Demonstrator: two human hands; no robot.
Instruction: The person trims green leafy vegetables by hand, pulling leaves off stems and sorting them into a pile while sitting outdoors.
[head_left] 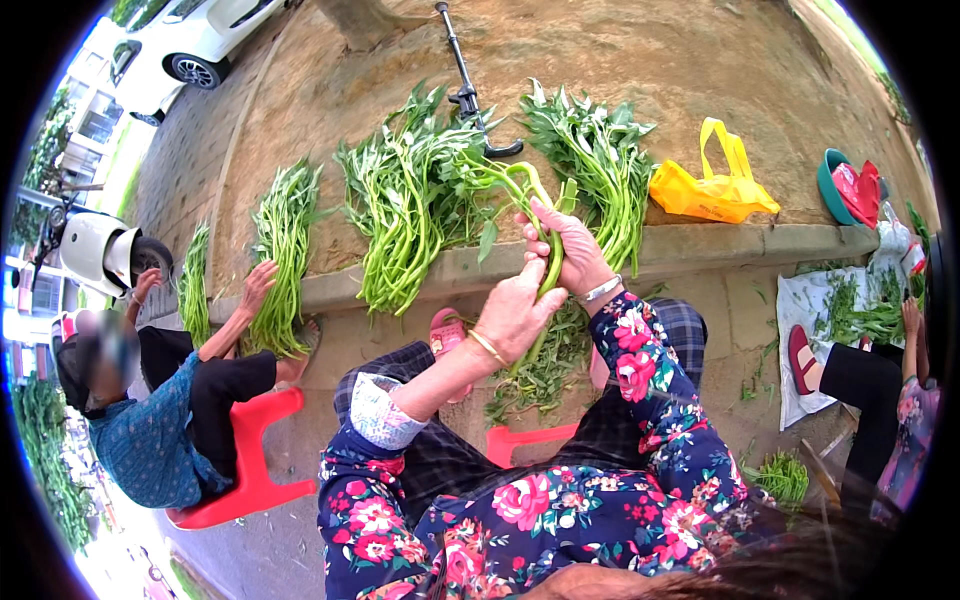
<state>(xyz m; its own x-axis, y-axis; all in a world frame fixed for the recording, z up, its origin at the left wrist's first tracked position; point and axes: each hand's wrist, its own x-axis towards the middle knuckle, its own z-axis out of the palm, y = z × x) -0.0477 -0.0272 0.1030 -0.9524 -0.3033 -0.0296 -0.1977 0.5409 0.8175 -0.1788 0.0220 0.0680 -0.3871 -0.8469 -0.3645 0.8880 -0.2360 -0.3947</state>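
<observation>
The fingers of our left hand [512, 315] are clamped on the lower part of a few long green stems [553, 268], and those of our right hand [572, 250] are wrapped round the same stems just above. We hold them over the curb's near edge, leafy tops leaning towards eleven o'clock.

Taking our hands as the dial's centre, we have a white scooter [95, 245] far off at nine o'clock. At eight, a co-worker [150, 450] sits on a red stool [250, 455], one hand at the edge of a bundle [285, 250] between nine and ten; a thinner bundle [195, 285] lies beyond it at nine. At ten, a wide leafy bundle [405, 215] rests across the curb [690, 250]; at eleven, behind it, lies a black walking stick [455, 50]. Loose leaves [545, 375] are heaped at six, between our knees. At one o'clock lies another bundle [605, 180], with a yellow bag [715, 185] near it at two. Further right, a teal basin [835, 190] stands between two and three, and a white sheet [795, 385] bearing greens spreads towards four, beside a second co-worker [875, 420]
</observation>
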